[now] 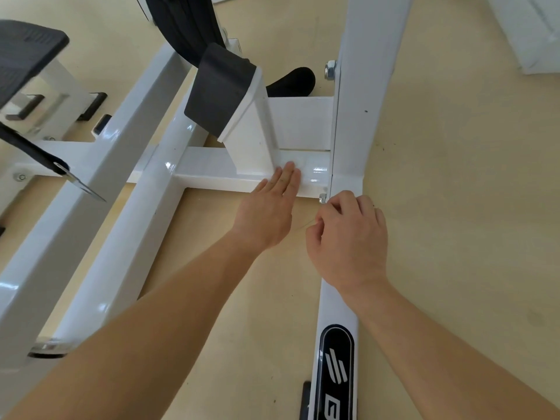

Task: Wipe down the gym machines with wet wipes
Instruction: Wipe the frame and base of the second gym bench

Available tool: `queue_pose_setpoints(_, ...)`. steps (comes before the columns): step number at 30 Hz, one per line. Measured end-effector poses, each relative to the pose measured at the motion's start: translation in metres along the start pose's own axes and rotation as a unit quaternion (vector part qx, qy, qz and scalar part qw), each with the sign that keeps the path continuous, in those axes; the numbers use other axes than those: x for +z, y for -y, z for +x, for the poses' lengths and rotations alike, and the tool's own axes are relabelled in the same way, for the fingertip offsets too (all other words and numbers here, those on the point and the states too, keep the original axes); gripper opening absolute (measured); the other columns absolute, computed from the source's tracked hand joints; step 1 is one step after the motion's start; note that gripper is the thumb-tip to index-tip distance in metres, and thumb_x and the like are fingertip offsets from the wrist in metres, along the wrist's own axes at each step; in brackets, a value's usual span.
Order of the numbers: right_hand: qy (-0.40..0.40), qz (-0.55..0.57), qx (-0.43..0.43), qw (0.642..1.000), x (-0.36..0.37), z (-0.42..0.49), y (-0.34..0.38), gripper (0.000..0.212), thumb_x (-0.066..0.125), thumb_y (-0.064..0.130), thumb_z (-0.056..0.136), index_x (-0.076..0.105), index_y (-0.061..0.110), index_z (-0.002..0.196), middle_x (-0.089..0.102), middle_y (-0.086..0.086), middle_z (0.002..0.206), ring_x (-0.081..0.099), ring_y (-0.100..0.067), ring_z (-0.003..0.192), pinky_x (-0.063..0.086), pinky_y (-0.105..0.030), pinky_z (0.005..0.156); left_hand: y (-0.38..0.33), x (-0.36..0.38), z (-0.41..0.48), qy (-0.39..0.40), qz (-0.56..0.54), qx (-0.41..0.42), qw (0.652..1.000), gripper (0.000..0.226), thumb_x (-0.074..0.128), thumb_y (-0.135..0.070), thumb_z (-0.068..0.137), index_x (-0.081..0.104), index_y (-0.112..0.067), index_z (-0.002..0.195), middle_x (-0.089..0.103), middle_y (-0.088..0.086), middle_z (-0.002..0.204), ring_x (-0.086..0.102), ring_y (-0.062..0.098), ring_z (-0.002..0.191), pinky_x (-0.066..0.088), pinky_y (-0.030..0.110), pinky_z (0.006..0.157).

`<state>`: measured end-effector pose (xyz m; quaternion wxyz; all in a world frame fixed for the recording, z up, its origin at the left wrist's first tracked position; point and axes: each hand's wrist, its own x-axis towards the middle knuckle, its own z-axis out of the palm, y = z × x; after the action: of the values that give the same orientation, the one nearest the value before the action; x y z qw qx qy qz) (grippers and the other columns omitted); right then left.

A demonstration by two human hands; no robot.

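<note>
A white gym machine frame stands on a wooden floor. My left hand [269, 207] lies flat with straight fingers on its low crossbar [212, 168], the fingertips close to the base of a short white post [257, 140]. My right hand [351, 237] is curled into a loose fist beside a small nut [322, 198], where the crossbar meets the long white rail [360, 86]. I see nothing plainly held in that fist. No wet wipe shows in either hand.
A black rubber pad [218, 89] caps the post. At the upper left are a black footplate [27, 47] and a black strap with a metal tip [69, 177]. A logo plate [336, 374] sits low on the rail. White furniture [533, 34] stands at the top right.
</note>
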<state>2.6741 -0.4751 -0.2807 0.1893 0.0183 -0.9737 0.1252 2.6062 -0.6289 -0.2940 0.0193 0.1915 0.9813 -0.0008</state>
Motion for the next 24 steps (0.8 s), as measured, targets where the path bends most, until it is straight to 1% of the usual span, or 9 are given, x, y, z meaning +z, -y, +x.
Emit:
queue_pose_setpoints(2, -0.001, 0.0, -0.003, 1.0, 0.0, 0.0, 0.0, 0.029, 0.042, 0.026, 0.081, 0.068, 0.015, 0.078, 0.057, -0.002, 0.088, 0.05, -0.027, 0.079, 0.039, -0.039, 0.068, -0.007, -0.001, 0.001, -0.007, 0.002, -0.029, 1.0, 0.071, 0.03, -0.007, 0.096, 0.001, -0.01, 0.16, -0.004, 0.005, 0.169, 0.003, 0.018, 0.155, 0.04, 0.031, 0.107)
queue_pose_setpoints(3, -0.001, 0.0, -0.005, 1.0, 0.0, 0.001, 0.0, 0.027, 0.043, 0.025, 0.081, 0.068, 0.015, 0.078, 0.057, -0.002, 0.088, 0.049, -0.026, 0.079, 0.039, -0.038, 0.068, -0.013, -0.001, 0.004, -0.008, -0.001, -0.039, 0.999, 0.07, 0.03, -0.007, 0.096, 0.002, -0.009, 0.16, -0.004, 0.007, 0.169, 0.004, 0.019, 0.155, 0.044, 0.032, 0.101)
queue_pose_setpoints(4, -0.001, 0.002, -0.005, 1.0, 0.0, 0.001, -0.001, 0.023, 0.046, 0.024, 0.081, 0.067, 0.015, 0.078, 0.056, -0.002, 0.088, 0.049, -0.026, 0.079, 0.038, -0.038, 0.068, -0.018, -0.002, 0.006, -0.008, -0.008, -0.044, 0.999, 0.07, 0.03, -0.008, 0.095, 0.003, -0.008, 0.16, -0.003, 0.008, 0.169, 0.005, 0.02, 0.155, 0.044, 0.034, 0.102)
queue_pose_setpoints(7, -0.009, 0.005, -0.006, 1.0, 0.001, -0.001, -0.001, 0.014, 0.056, 0.021, 0.08, 0.067, 0.014, 0.077, 0.056, -0.002, 0.088, 0.049, -0.027, 0.078, 0.037, -0.038, 0.067, -0.02, -0.003, 0.01, -0.004, -0.031, -0.034, 0.999, 0.073, 0.033, -0.006, 0.093, 0.004, -0.01, 0.16, -0.004, 0.005, 0.169, 0.004, 0.018, 0.155, 0.034, 0.041, 0.116)
queue_pose_setpoints(11, -0.002, 0.006, -0.002, 1.0, 0.003, 0.0, -0.001, 0.024, 0.047, 0.025, 0.082, 0.068, 0.014, 0.077, 0.057, -0.002, 0.089, 0.049, -0.026, 0.079, 0.04, -0.04, 0.069, -0.015, -0.01, 0.021, 0.013, -0.051, -0.047, 0.997, 0.076, 0.034, -0.001, 0.093, 0.002, -0.014, 0.16, -0.005, -0.002, 0.169, 0.003, 0.013, 0.155, 0.047, 0.04, 0.1)
queue_pose_setpoints(15, 0.004, 0.006, -0.004, 1.0, 0.001, 0.0, -0.001, 0.029, 0.043, 0.028, 0.082, 0.069, 0.015, 0.078, 0.057, -0.001, 0.09, 0.049, -0.026, 0.081, 0.041, -0.04, 0.07, -0.018, -0.014, 0.031, 0.027, -0.06, -0.064, 0.996, 0.077, 0.033, -0.001, 0.094, -0.003, -0.014, 0.16, -0.011, -0.002, 0.168, -0.001, 0.013, 0.155, 0.047, 0.038, 0.099)
queue_pose_setpoints(20, -0.018, 0.022, -0.011, 1.0, 0.0, 0.0, -0.001, 0.027, 0.043, 0.027, 0.082, 0.067, 0.014, 0.078, 0.056, -0.002, 0.086, 0.049, -0.027, 0.078, 0.039, -0.039, 0.067, -0.021, -0.01, 0.026, 0.038, -0.043, 0.069, 0.996, 0.075, 0.037, -0.008, 0.1, -0.006, -0.021, 0.16, -0.015, -0.009, 0.167, -0.004, 0.006, 0.153, 0.047, 0.028, 0.089)
queue_pose_setpoints(22, -0.018, 0.022, -0.011, 1.0, 0.0, 0.0, -0.001, 0.028, 0.043, 0.027, 0.082, 0.068, 0.014, 0.079, 0.057, -0.003, 0.086, 0.049, -0.027, 0.077, 0.039, -0.039, 0.067, -0.013, -0.011, 0.028, 0.035, -0.035, 0.049, 0.998, 0.08, 0.034, -0.001, 0.095, -0.006, -0.023, 0.161, -0.015, -0.011, 0.167, -0.004, 0.005, 0.153, 0.05, 0.029, 0.088)
queue_pose_setpoints(24, -0.011, 0.015, -0.007, 1.0, 0.001, 0.0, -0.001, 0.03, 0.042, 0.027, 0.082, 0.068, 0.013, 0.077, 0.057, -0.003, 0.088, 0.049, -0.027, 0.078, 0.04, -0.04, 0.067, -0.004, -0.011, 0.029, 0.025, -0.032, -0.006, 0.999, 0.081, 0.033, 0.0, 0.093, -0.006, -0.022, 0.161, -0.014, -0.009, 0.167, -0.003, 0.006, 0.154, 0.049, 0.033, 0.097)
